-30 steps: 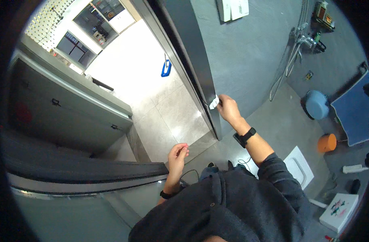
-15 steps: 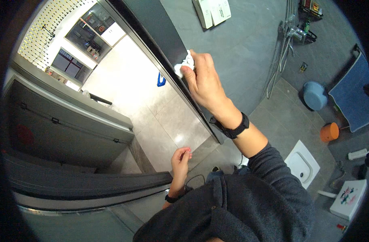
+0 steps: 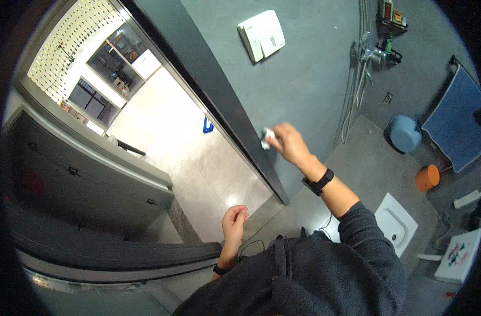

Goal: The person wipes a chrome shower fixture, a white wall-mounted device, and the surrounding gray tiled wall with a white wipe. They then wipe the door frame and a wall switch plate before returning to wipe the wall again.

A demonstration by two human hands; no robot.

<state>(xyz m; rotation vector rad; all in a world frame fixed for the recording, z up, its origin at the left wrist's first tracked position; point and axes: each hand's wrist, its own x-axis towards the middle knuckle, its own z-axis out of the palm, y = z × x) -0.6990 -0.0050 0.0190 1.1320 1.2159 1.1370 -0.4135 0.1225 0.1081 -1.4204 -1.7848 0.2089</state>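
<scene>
My right hand [image 3: 291, 144] is closed around a crumpled white tissue [image 3: 267, 138]. The tissue is at the dark door frame [image 3: 227, 108], where the frame meets the grey tiled wall; the fingers are a little blurred. Lower down and to the left, my left hand [image 3: 233, 225] hangs in the air beside the doorway. Its fingers are loosely curled in toward the thumb, and nothing shows in them. Both wrists wear black bands.
A white box [image 3: 261, 36] is mounted on the wall. To the right are a shower fitting [image 3: 374, 54], a blue basin [image 3: 404, 134], a blue towel [image 3: 455, 121], an orange bucket [image 3: 427, 178] and a white squat toilet [image 3: 396, 226]. A dark door [image 3: 88, 174] stands at left.
My right hand, with the tissue, has moved down along the door frame toward me. My left hand has stayed nearly in place, and the view has shifted slightly.
</scene>
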